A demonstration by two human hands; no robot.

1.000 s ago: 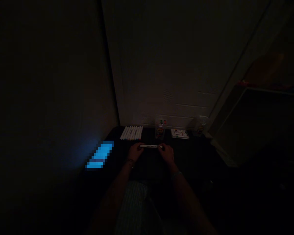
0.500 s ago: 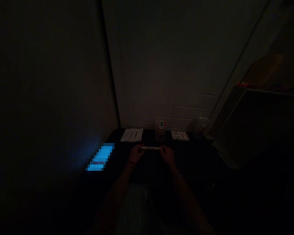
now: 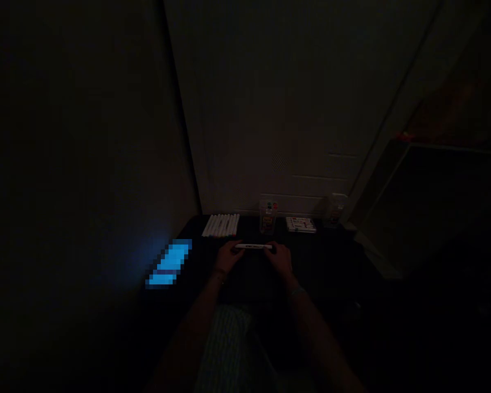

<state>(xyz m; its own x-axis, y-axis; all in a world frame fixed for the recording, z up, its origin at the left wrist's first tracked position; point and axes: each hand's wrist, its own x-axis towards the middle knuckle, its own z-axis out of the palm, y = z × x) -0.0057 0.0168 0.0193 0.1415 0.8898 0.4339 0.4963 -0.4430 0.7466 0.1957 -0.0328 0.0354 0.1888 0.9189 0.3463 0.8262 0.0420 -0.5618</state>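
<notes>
A white marker (image 3: 253, 246) with dark print lies sideways between my hands, above or on the dark table. My left hand (image 3: 228, 256) pinches its left end. At the other end, the fingers of my right hand (image 3: 281, 257) are closed on it. Just beyond my left hand, several white markers (image 3: 221, 225) lie side by side in a row. A clear plastic case (image 3: 268, 217) with a few coloured marker ends inside stands upright past the held marker. Further right is a small stack of white markers (image 3: 301, 224). The scene is very dark.
On the left glows a blurred blue screen (image 3: 169, 264). A second clear case (image 3: 334, 210) stands at the table's back right. The wall (image 3: 278, 109) rises right behind the dark table (image 3: 323, 262), and a dark shelf-like unit (image 3: 442, 196) stands to the right.
Almost nothing differs. Both hands keep hold of the marker in about the same place, and the view has shifted very slightly.
</notes>
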